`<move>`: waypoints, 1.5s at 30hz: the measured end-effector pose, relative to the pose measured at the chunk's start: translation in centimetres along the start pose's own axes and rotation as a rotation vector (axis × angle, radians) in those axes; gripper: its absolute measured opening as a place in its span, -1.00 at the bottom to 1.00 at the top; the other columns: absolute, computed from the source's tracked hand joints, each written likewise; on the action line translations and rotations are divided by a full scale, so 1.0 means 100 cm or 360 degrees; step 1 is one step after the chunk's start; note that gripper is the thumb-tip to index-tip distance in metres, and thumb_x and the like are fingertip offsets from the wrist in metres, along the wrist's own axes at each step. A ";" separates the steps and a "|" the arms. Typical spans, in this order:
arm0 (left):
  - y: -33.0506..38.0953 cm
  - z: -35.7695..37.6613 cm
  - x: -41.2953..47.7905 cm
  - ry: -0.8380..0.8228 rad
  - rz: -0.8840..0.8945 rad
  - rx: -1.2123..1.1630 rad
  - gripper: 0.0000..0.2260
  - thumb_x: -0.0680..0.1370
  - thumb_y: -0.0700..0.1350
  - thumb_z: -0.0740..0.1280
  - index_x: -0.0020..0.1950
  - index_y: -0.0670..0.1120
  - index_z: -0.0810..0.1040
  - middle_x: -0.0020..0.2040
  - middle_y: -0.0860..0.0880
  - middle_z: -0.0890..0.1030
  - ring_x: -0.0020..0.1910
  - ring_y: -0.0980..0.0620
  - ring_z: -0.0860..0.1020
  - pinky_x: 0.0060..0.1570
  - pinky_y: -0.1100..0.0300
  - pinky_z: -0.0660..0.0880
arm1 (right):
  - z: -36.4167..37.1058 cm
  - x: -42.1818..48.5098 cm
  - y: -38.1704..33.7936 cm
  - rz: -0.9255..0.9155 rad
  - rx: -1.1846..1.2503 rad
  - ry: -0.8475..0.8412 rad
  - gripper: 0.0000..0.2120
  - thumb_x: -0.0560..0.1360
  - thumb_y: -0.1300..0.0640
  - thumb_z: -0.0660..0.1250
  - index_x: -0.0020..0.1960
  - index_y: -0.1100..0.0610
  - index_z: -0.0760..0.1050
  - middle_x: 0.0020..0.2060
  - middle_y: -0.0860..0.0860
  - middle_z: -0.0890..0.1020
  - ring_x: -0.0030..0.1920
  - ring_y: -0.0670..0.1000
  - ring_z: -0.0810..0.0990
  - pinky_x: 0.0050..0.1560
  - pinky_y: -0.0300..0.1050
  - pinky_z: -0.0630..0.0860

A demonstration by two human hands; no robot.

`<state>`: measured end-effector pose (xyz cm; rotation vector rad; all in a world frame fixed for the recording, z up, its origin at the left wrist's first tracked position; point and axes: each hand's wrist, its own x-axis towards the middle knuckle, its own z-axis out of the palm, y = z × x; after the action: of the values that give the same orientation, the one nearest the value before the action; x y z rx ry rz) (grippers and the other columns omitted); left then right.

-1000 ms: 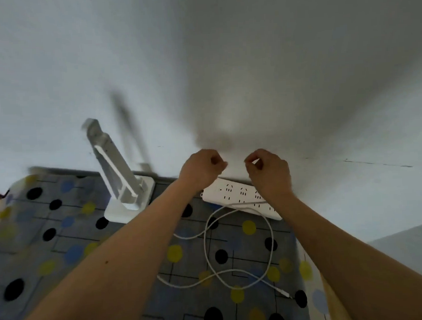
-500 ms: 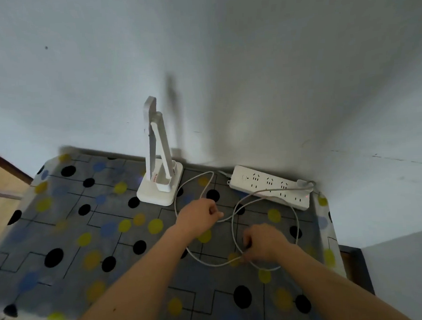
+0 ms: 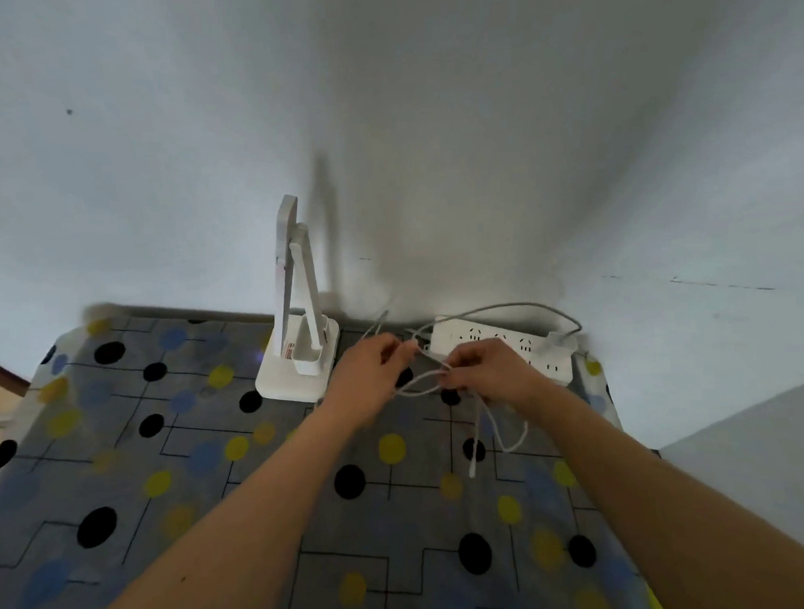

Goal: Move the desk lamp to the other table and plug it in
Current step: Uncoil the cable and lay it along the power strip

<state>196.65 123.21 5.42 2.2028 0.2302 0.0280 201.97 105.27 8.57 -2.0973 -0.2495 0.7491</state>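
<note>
Head view, looking down at a corner. A pale grey painted wall [image 3: 196, 152] backs a worktop covered by a grey cloth printed with black, yellow and blue dots [image 3: 119, 458]. The white plastic desk lamp [image 3: 300, 347] stands upright on its flat square base at the rear of the worktop, close to the wall, with its arm folded against the stem. A white multi-socket power strip [image 3: 500, 345] lies just beside it to the right, with a white plug [image 3: 558, 340] seated at its far end.

The left hand [image 3: 371, 375] and right hand [image 3: 487, 369] are both raised in front of the strip. Each has its fingers curled, pinching the thin white cable [image 3: 479, 435], which loops between them. The cable's free connector [image 3: 472, 470] dangles below the right hand, unplugged.

The lamp probably handles as light, rigid and top-heavy, and is best gripped low on the stem or by the base. The cable is limp and tangles easily, so it is best pinched just behind the connector for insertion.
</note>
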 end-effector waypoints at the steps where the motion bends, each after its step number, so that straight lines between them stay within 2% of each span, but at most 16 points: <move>1: 0.007 -0.003 0.001 0.0075 0.0050 -0.0030 -0.72 0.59 0.12 0.18 -0.16 -0.02 0.52 -0.28 0.05 0.54 -0.28 0.08 0.51 -0.32 0.23 0.37 | -0.006 0.000 -0.008 0.0002 0.0139 0.0086 -0.90 0.38 0.22 0.45 -0.29 0.08 0.60 -0.48 -0.04 0.59 -0.52 -0.14 0.47 -0.54 -0.34 0.35; 6: 0.034 -0.019 0.001 0.0600 0.0488 -0.0049 -0.79 0.59 0.03 0.23 0.03 -0.08 0.55 0.01 -0.03 0.53 -0.02 0.07 0.49 -0.06 0.22 0.44 | -0.023 -0.009 -0.031 0.0052 0.0714 0.0304 -0.93 0.43 0.32 0.34 -0.19 0.20 0.56 -0.43 0.07 0.58 -0.57 -0.07 0.32 -0.56 -0.27 0.28; 9: 0.046 -0.026 -0.008 0.0861 0.0769 0.0187 -0.78 0.56 0.04 0.23 -0.08 -0.10 0.53 -0.08 -0.02 0.52 -0.09 0.05 0.47 -0.13 0.21 0.41 | -0.024 -0.018 -0.034 0.0073 0.0883 0.0335 -0.91 0.44 0.35 0.30 -0.18 0.22 0.55 -0.42 0.10 0.56 -0.57 -0.07 0.32 -0.58 -0.27 0.28; 11: 0.051 -0.026 -0.012 0.0614 0.0726 0.0223 -0.72 0.50 0.17 0.25 -0.15 -0.04 0.51 -0.19 0.09 0.50 -0.21 0.13 0.46 -0.21 0.26 0.39 | -0.021 -0.023 -0.036 0.0094 0.0906 0.0320 -0.91 0.45 0.34 0.30 -0.18 0.20 0.55 -0.41 0.09 0.56 -0.54 -0.07 0.32 -0.57 -0.25 0.30; 13: 0.056 -0.022 -0.013 -0.0051 0.0411 0.0098 -0.65 0.40 0.29 0.32 -0.08 0.03 0.54 -0.17 0.15 0.56 -0.17 0.18 0.53 -0.16 0.24 0.48 | -0.017 -0.029 -0.040 0.0083 0.0919 0.0288 -0.91 0.45 0.34 0.30 -0.18 0.20 0.54 -0.40 0.09 0.59 -0.52 -0.06 0.34 -0.54 -0.23 0.33; 15: 0.058 -0.012 -0.013 -0.0612 0.0258 0.0180 -0.68 0.38 0.21 0.41 -0.03 0.02 0.58 -0.08 0.09 0.63 -0.06 0.07 0.59 0.00 0.11 0.54 | -0.013 -0.033 -0.046 0.0062 0.0931 0.0253 -0.90 0.43 0.36 0.30 -0.18 0.21 0.55 -0.37 0.10 0.63 -0.52 -0.05 0.38 -0.52 -0.22 0.39; 16: 0.057 -0.007 -0.013 -0.0706 0.0259 0.0181 -0.75 0.40 0.13 0.43 -0.05 0.00 0.60 -0.07 0.05 0.65 -0.03 0.03 0.60 0.05 0.06 0.54 | -0.012 -0.034 -0.048 0.0049 0.0923 0.0242 -0.90 0.43 0.37 0.31 -0.17 0.22 0.56 -0.35 0.12 0.63 -0.51 -0.04 0.40 -0.51 -0.21 0.42; 19: 0.055 -0.006 -0.017 -0.0694 0.0154 -0.0164 -0.85 0.44 -0.06 0.44 -0.03 -0.08 0.65 -0.07 -0.02 0.68 -0.05 0.01 0.62 0.11 0.00 0.54 | -0.014 -0.039 -0.054 0.0029 0.0861 0.0258 -0.90 0.44 0.39 0.30 -0.15 0.25 0.56 -0.33 0.14 0.62 -0.48 -0.03 0.46 -0.49 -0.21 0.47; 26: 0.055 -0.033 -0.017 -0.0637 0.0130 -0.0147 -0.87 0.39 0.02 0.50 -0.17 0.01 0.64 -0.31 0.11 0.61 -0.32 0.18 0.55 -0.21 0.23 0.53 | -0.020 -0.038 -0.042 0.0127 0.0806 0.0301 -0.90 0.46 0.23 0.38 -0.03 0.21 0.60 -0.31 0.08 0.61 -0.46 -0.05 0.46 -0.47 -0.23 0.44; 28: 0.056 -0.038 -0.019 -0.0659 0.0142 -0.0110 -0.87 0.39 0.00 0.50 -0.18 -0.01 0.62 -0.30 0.07 0.60 -0.32 0.14 0.55 -0.18 0.19 0.56 | -0.020 -0.036 -0.037 0.0183 0.0678 0.0295 -0.80 0.46 0.09 0.41 0.00 0.21 0.61 -0.28 0.06 0.63 -0.44 -0.05 0.50 -0.43 -0.22 0.45; 31: 0.055 -0.048 -0.023 -0.0662 0.0099 -0.0134 -0.87 0.47 -0.03 0.43 -0.10 -0.08 0.60 -0.15 -0.08 0.65 -0.14 -0.03 0.63 -0.01 0.07 0.59 | -0.020 -0.036 -0.035 0.0233 0.0654 0.0425 -0.71 0.49 -0.04 0.38 -0.03 0.19 0.62 -0.27 0.07 0.65 -0.41 -0.02 0.50 -0.41 -0.19 0.43; 33: 0.058 -0.055 -0.024 -0.0643 0.0090 -0.0240 -0.91 0.52 -0.09 0.39 -0.10 -0.11 0.58 -0.16 -0.10 0.66 -0.14 -0.04 0.63 -0.02 0.08 0.61 | -0.023 -0.036 -0.035 0.0179 0.0668 0.0636 -0.77 0.50 0.03 0.36 -0.06 0.21 0.61 -0.27 0.10 0.63 -0.43 -0.02 0.47 -0.45 -0.20 0.42; 36: 0.070 -0.070 -0.021 -0.0637 0.0114 -0.0338 -0.93 0.54 -0.10 0.36 -0.12 -0.06 0.61 -0.27 0.00 0.63 -0.28 0.12 0.59 -0.29 0.34 0.52 | -0.029 -0.038 -0.043 0.0020 0.0548 0.0894 -0.88 0.45 0.22 0.37 -0.02 0.19 0.60 -0.25 0.10 0.64 -0.46 -0.03 0.46 -0.46 -0.19 0.41; 40: 0.097 -0.091 -0.015 -0.0671 0.0203 -0.0208 -0.92 0.50 -0.03 0.40 -0.10 0.00 0.68 -0.34 0.14 0.61 -0.36 0.30 0.53 -0.35 0.50 0.40 | -0.035 -0.041 -0.064 -0.0425 -0.0026 0.0875 -0.43 0.33 0.34 0.39 0.22 -0.14 0.49 0.00 -0.11 0.57 -0.34 -0.10 0.53 -0.41 -0.39 0.41; 42: 0.111 -0.098 -0.014 -0.0751 0.0243 -0.0149 -0.93 0.49 -0.05 0.41 -0.17 0.03 0.69 -0.38 0.16 0.60 -0.39 0.32 0.49 -0.37 0.50 0.37 | -0.039 -0.042 -0.076 -0.0653 -0.0402 0.0737 -0.32 0.29 0.33 0.40 0.28 -0.22 0.43 0.14 -0.20 0.44 -0.30 -0.14 0.51 -0.24 -0.29 0.47; 45: 0.125 -0.105 -0.010 -0.0574 0.0325 -0.0210 -0.88 0.51 -0.06 0.39 -0.18 -0.02 0.68 -0.37 0.14 0.59 -0.39 0.30 0.49 -0.37 0.50 0.38 | -0.045 -0.041 -0.085 -0.0714 -0.0833 0.0728 -0.77 0.36 0.10 0.44 -0.04 -0.17 0.57 0.02 -0.21 0.51 -0.21 -0.17 0.45 -0.15 -0.16 0.41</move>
<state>196.52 124.08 21.80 2.0490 -0.1927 -0.2334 202.20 105.59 19.06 -2.4962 -0.6872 -0.0864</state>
